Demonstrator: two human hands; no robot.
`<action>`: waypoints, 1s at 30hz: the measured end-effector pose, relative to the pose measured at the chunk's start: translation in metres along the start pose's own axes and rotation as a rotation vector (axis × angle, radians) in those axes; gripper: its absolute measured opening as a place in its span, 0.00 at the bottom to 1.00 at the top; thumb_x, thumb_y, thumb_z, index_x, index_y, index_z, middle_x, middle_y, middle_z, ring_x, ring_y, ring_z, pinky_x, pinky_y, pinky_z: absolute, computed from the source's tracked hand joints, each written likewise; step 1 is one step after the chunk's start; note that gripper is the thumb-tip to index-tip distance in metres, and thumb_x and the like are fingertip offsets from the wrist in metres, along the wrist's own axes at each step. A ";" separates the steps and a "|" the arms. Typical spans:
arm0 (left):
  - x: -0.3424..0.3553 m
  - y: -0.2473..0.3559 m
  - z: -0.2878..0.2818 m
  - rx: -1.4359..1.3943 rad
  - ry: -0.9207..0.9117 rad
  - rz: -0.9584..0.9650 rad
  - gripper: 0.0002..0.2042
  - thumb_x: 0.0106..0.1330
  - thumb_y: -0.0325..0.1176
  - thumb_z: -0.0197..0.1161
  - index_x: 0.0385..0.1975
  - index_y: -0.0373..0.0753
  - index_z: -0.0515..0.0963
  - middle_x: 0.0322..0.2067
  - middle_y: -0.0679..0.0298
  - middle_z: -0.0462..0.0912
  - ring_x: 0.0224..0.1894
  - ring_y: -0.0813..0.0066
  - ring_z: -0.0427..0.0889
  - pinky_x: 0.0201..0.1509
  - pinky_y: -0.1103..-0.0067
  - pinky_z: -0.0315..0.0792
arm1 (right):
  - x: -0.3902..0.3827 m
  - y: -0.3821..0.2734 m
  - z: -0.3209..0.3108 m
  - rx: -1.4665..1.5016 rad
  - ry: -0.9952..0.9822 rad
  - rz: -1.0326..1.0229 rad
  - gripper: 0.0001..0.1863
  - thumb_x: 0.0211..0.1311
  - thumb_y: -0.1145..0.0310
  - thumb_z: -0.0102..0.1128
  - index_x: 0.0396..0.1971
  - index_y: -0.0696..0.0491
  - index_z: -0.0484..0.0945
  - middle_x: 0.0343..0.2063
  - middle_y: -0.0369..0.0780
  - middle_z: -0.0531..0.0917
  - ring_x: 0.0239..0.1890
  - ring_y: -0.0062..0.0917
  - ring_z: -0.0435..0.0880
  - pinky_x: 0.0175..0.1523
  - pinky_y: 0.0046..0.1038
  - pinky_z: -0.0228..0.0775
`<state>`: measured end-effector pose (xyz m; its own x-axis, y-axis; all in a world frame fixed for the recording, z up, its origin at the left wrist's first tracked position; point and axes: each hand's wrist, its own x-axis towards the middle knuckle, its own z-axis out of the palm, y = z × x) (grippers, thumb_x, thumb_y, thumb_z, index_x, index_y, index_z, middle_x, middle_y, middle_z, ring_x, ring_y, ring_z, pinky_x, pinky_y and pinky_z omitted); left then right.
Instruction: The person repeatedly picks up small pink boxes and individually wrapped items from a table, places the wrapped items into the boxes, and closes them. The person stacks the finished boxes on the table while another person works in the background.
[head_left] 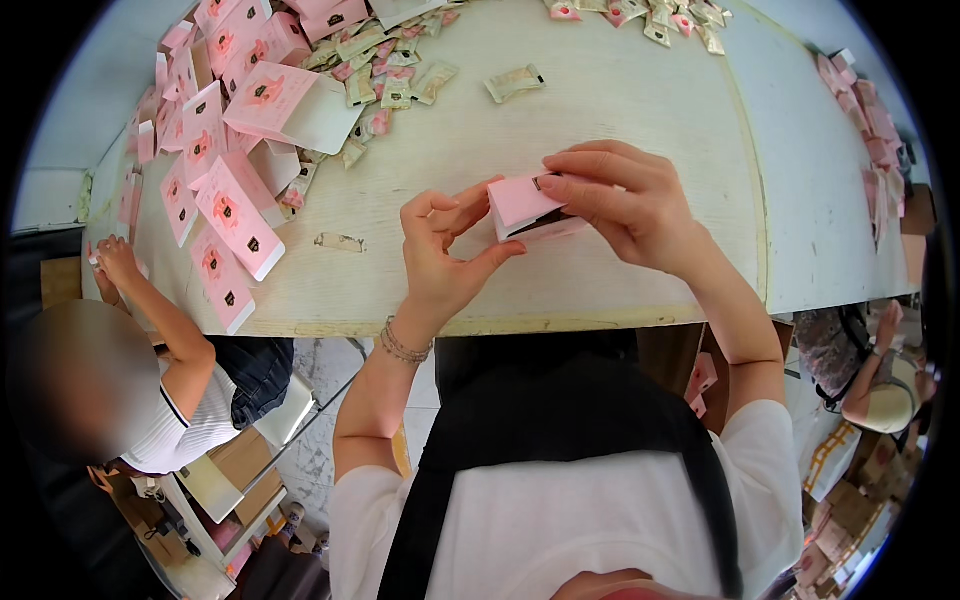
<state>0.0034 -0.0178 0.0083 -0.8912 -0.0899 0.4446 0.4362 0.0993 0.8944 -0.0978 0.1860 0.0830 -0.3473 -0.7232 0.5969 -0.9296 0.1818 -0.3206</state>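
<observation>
a pink box [518, 200] is at the middle of the frame, above the worktop [640, 300], a dark strip showing along its open-looking edge; its contents cannot be made out. the left hand [445, 238] curls round its left end, thumb below; the right hand [630, 200] pinches its right side. other pink boxes [232, 215] crowd the upper left, beside wrapped sachets [396, 92]. a co-worker [190, 425] is at the left.
</observation>
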 end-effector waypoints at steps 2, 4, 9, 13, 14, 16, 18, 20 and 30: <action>0.000 -0.001 -0.001 -0.010 0.010 -0.014 0.34 0.48 0.21 0.75 0.46 0.41 0.53 0.52 0.40 0.75 0.55 0.56 0.78 0.59 0.67 0.74 | -0.001 0.000 0.000 0.050 -0.040 -0.005 0.18 0.44 0.74 0.68 0.40 0.50 0.83 0.41 0.38 0.83 0.44 0.34 0.82 0.41 0.32 0.78; -0.001 -0.002 -0.001 -0.012 0.014 -0.009 0.35 0.48 0.21 0.76 0.47 0.41 0.53 0.51 0.41 0.76 0.55 0.56 0.78 0.59 0.66 0.74 | -0.002 -0.002 0.000 0.060 -0.068 -0.014 0.19 0.44 0.73 0.68 0.42 0.50 0.82 0.45 0.39 0.82 0.48 0.36 0.80 0.46 0.35 0.77; 0.000 0.002 -0.004 0.075 -0.026 -0.042 0.33 0.49 0.20 0.74 0.51 0.37 0.59 0.50 0.48 0.77 0.54 0.60 0.79 0.57 0.68 0.77 | -0.019 -0.012 0.015 -0.025 -0.076 -0.049 0.26 0.46 0.68 0.68 0.51 0.46 0.77 0.56 0.39 0.76 0.58 0.40 0.74 0.61 0.45 0.68; 0.003 0.009 -0.007 0.278 -0.083 0.075 0.26 0.49 0.23 0.75 0.50 0.37 0.72 0.49 0.52 0.78 0.51 0.62 0.81 0.53 0.71 0.78 | -0.018 -0.019 0.026 -0.114 -0.015 -0.076 0.28 0.49 0.69 0.67 0.54 0.40 0.76 0.58 0.37 0.74 0.60 0.41 0.71 0.63 0.48 0.64; 0.003 0.009 -0.007 0.324 -0.077 0.158 0.25 0.49 0.23 0.75 0.49 0.37 0.75 0.49 0.52 0.78 0.50 0.63 0.81 0.53 0.72 0.78 | -0.022 -0.018 0.032 -0.110 0.006 -0.061 0.27 0.49 0.69 0.66 0.54 0.39 0.76 0.58 0.37 0.74 0.61 0.41 0.71 0.64 0.48 0.63; 0.002 0.010 -0.005 0.358 -0.039 0.222 0.24 0.49 0.23 0.75 0.49 0.39 0.76 0.49 0.51 0.78 0.49 0.63 0.81 0.51 0.73 0.78 | -0.025 -0.020 0.035 -0.116 0.026 -0.039 0.27 0.50 0.71 0.65 0.53 0.38 0.76 0.58 0.36 0.74 0.60 0.42 0.71 0.63 0.47 0.63; 0.001 0.010 -0.004 0.377 -0.031 0.239 0.25 0.49 0.25 0.75 0.49 0.41 0.76 0.50 0.52 0.77 0.49 0.62 0.81 0.50 0.73 0.78 | -0.022 -0.024 0.036 -0.137 0.041 -0.028 0.27 0.50 0.73 0.64 0.53 0.38 0.77 0.57 0.36 0.75 0.58 0.42 0.73 0.61 0.45 0.65; -0.001 0.008 -0.006 0.380 -0.052 0.209 0.26 0.49 0.29 0.75 0.51 0.43 0.76 0.52 0.54 0.76 0.50 0.60 0.81 0.50 0.72 0.78 | -0.020 -0.025 0.029 -0.096 0.002 -0.019 0.24 0.50 0.74 0.63 0.50 0.40 0.79 0.56 0.37 0.75 0.54 0.42 0.74 0.57 0.43 0.67; 0.150 0.075 -0.179 1.689 -0.583 0.028 0.46 0.43 0.22 0.72 0.66 0.52 0.59 0.67 0.64 0.63 0.71 0.58 0.56 0.68 0.47 0.54 | -0.236 -0.048 -0.139 -1.228 0.060 0.776 0.20 0.54 0.72 0.64 0.49 0.51 0.80 0.52 0.43 0.79 0.48 0.38 0.78 0.52 0.40 0.71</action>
<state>-0.0757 -0.2017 0.1509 -0.9743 0.2197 0.0495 0.1959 0.9353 -0.2947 0.0117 0.4402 0.0601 -0.7775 -0.1571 0.6090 -0.0161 0.9730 0.2305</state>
